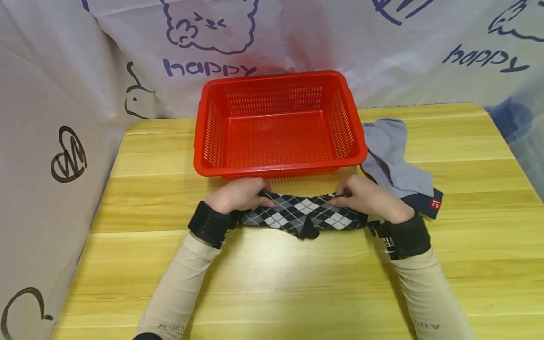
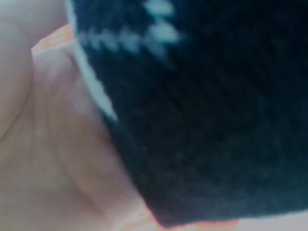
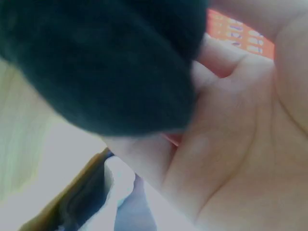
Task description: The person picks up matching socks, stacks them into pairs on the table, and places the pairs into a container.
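Both hands, left hand (image 1: 238, 194) and right hand (image 1: 369, 198), pinch the argyle socks (image 1: 303, 215) on the counter (image 1: 272, 274); grip seems shallow, so one layer could slip loose near the red basket (image 1: 278, 163)

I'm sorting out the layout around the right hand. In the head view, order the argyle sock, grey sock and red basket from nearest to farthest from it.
1. Argyle sock: pinched by the right hand, lying to its left.
2. Grey sock: just to the right, behind the hand.
3. Red basket: behind and to the left; its near rim is about as close as the grey sock, too close to call.
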Demonstrator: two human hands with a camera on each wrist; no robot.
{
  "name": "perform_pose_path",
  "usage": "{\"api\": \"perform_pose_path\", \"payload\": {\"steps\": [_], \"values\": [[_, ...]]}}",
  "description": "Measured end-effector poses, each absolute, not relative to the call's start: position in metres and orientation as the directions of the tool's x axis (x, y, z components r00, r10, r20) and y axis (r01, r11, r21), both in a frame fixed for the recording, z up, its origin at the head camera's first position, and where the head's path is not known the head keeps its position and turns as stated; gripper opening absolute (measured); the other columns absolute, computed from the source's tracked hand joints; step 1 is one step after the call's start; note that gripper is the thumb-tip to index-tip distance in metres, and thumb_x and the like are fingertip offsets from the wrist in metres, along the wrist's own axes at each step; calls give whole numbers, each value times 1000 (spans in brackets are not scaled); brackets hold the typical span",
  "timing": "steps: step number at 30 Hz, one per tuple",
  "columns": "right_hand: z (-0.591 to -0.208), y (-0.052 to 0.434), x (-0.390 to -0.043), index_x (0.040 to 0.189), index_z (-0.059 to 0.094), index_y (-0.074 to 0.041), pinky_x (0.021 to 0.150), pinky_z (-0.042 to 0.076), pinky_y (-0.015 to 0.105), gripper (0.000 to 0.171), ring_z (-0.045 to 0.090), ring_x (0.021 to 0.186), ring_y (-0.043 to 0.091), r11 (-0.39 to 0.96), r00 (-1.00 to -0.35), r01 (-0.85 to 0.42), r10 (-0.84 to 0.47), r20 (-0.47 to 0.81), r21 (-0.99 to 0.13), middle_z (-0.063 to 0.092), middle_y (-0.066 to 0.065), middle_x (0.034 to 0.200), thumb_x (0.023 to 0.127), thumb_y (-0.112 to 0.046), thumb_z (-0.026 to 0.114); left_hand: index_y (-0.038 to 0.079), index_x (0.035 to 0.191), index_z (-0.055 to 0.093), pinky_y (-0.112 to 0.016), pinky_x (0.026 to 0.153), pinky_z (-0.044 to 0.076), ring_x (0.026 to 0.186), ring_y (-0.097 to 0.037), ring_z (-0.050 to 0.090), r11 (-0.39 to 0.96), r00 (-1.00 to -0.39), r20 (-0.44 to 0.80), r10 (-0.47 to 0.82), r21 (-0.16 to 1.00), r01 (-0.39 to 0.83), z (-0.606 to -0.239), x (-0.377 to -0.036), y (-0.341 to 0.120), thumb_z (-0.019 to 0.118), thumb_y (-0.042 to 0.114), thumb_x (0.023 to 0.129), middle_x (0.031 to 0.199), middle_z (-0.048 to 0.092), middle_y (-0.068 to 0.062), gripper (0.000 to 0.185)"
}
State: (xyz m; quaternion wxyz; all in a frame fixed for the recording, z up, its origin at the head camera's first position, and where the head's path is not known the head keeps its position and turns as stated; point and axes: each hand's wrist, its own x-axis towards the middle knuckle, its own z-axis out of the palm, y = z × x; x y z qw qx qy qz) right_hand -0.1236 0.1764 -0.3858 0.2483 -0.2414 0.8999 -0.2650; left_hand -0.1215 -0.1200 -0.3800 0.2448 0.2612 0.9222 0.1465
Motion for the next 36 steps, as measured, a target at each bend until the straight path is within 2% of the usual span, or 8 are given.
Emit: {"api": "perform_pose_path", "payload": {"steps": [4,7,13,18,22,25,31,36], "values": [[-388,180,-126,80,69,-10,62,36,27,12,46,61,12,766,-779,-293,-539,-322,-573,55,-4,67,89,-17,70,11,87,67,-23,60,35,62,-11,46,842,-751,-410,518,400,362,-383,-124,-122,69,31,91,68,46,4,21],[-389,182,-127,81,71,-10,62,37,28,12,48,62,12,776,-791,-294,-525,-314,-558,60,-4,69,90,-17,70,11,87,67,-23,61,35,63,-12,47,852,-751,-431,500,402,336,-384,-125,-123,68,30,93,69,47,4,19],[-391,183,-128,77,69,-11,63,37,28,17,49,62,11,778,-817,-304,-510,-270,-550,61,-3,68,92,-18,67,10,88,64,-24,65,36,68,-14,49,837,-748,-417,517,431,338,-383,-126,-127,64,21,95,72,48,3,13],[-392,182,-128,76,67,-10,62,37,28,20,48,60,12,782,-824,-294,-498,-269,-549,54,-5,65,94,-18,64,11,88,63,-25,66,36,70,-15,49,833,-755,-400,520,434,344,-382,-125,-129,64,19,95,74,47,1,11],[-393,183,-129,79,69,-9,66,41,27,15,53,65,11,775,-833,-298,-496,-245,-557,62,-4,69,92,-15,65,11,90,64,-25,66,39,70,-16,51,841,-763,-396,510,417,346,-382,-124,-128,64,17,95,76,52,0,8],[-392,186,-130,84,70,-6,70,44,28,10,56,70,12,761,-838,-293,-495,-228,-579,67,0,75,91,-11,66,10,95,65,-27,71,43,75,-17,54,839,-772,-376,512,413,355,-382,-123,-126,62,12,95,83,57,-2,3],[-386,193,-131,89,72,-6,75,49,33,7,62,78,16,785,-861,-276,-459,-220,-555,71,4,82,89,-12,69,10,108,65,-35,88,50,91,-21,59,805,-760,-320,565,418,422,-380,-120,-120,64,10,93,99,65,-5,15],[-385,197,-133,88,71,-5,74,47,32,9,62,78,18,801,-871,-272,-440,-217,-534,71,5,82,86,-14,72,8,116,66,-38,98,50,103,-22,62,769,-731,-296,615,430,473,-380,-120,-116,64,8,93,111,69,-6,23]]}}
